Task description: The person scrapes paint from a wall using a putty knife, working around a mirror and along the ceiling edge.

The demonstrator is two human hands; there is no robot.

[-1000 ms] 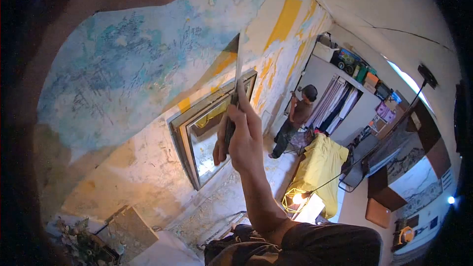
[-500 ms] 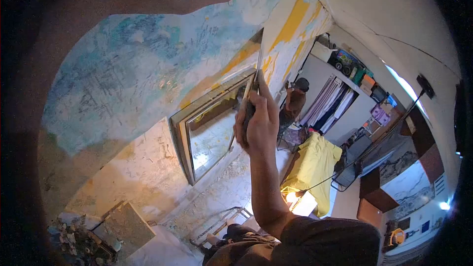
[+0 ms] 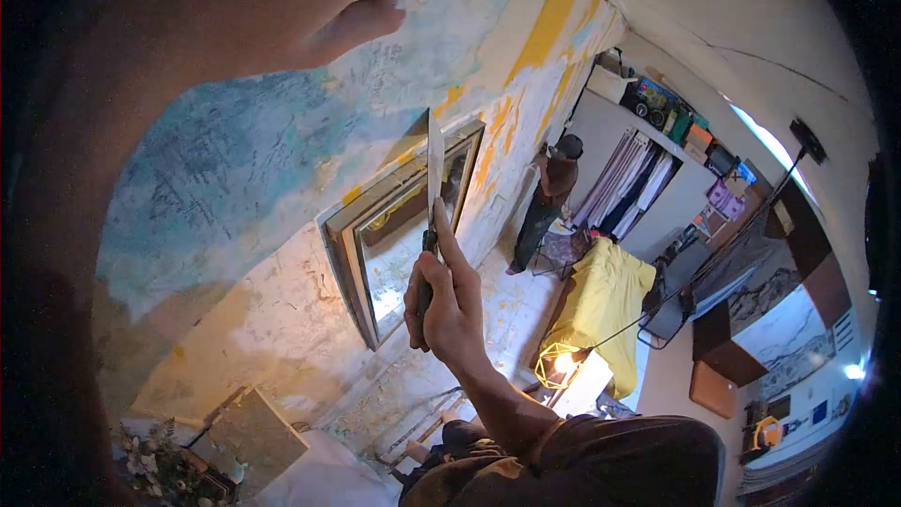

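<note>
The right hand [image 3: 450, 305] is clenched around the dark handle of a long, flat, metal-bladed scraper [image 3: 435, 164], its index finger extended towards the blade. The scraper lies across the view of a rectangular, wood-framed window [image 3: 349, 225]; contact with the wall cannot be determined. The left hand [image 3: 361, 26] is raised near the patchy blue, white and yellow plaster wall [image 3: 235, 150], rough and flaking below; its grasp cannot be determined. Beyond stand a person [image 3: 556, 183] and a support draped in creased yellow cloth [image 3: 605, 296], beside a glowing lamp with an angular yellow wire cage [image 3: 561, 365]. Compared with the preceding frame, the blade appears lower and farther left.
</note>
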